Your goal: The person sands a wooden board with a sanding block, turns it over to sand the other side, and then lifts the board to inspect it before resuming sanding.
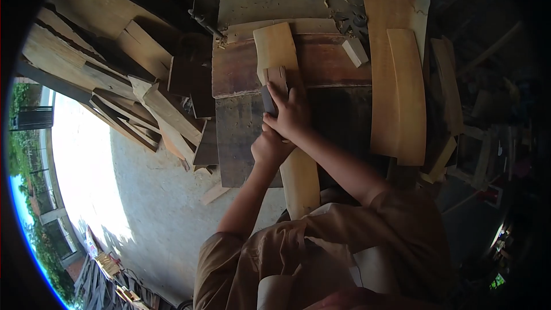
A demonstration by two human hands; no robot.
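A long pale board (277, 46) lies lengthwise in front of me, reaching from the bench toward my body. On top of it sits a wooden block tool that looks like a hand plane (276, 76), its front end showing beyond my fingers. My right hand (291, 113) is closed over the tool's middle, thumb and fingers spread across its sides. Close behind it, my left hand (270, 147) is curled in a fist around the tool's rear, which is mostly hidden by both hands.
The bench (241, 132) has dark and reddish planks. A small wood block (355, 52) and a dark metal piece (357, 20) lie at the back right. Wide curved boards (396, 97) rest at the right. Stacked planks (109, 74) lean at the left above the concrete floor (155, 195).
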